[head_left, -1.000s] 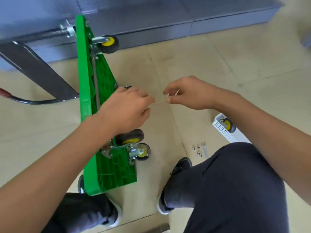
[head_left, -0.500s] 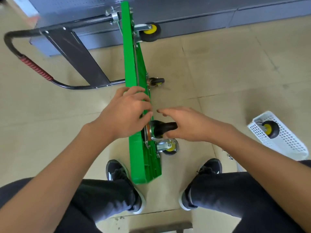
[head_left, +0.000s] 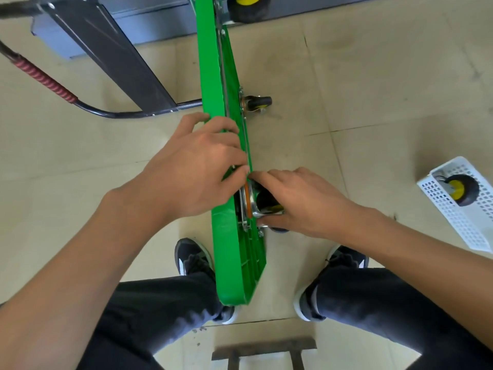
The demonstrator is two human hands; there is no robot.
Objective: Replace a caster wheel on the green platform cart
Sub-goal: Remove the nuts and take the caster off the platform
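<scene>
The caster (head_left: 262,202) sits at the middle of the head view, its metal plate pressed flat against the underside of the green cart (head_left: 222,84), which stands on its long edge and runs from twelve o'clock down to six o'clock between the person's shoes. The caster's wheel sticks out toward three o'clock, away from the cart's face.

The right hand (head_left: 301,202) comes in from four o'clock and wraps over the wheel and its fork, fingers curled round them, holding the plate against the cart. The left hand (head_left: 192,169) comes from eight o'clock and drapes over the cart's upper edge; its fingertips meet at the plate's top corner, just at eleven o'clock of the caster, and seem to pinch something small there, though what it is cannot be told.

So the fixing point lies right at the left fingertips, while the right hand is the one bearing the caster. My guess is that a bolt is being fed through the plate.

Further out, a second caster (head_left: 256,102) shows at twelve o'clock on the same face. A spare wheel (head_left: 460,192) lies in a white basket (head_left: 464,231) well apart at three o'clock. The cart's handle (head_left: 42,78) reaches off toward ten o'clock.
</scene>
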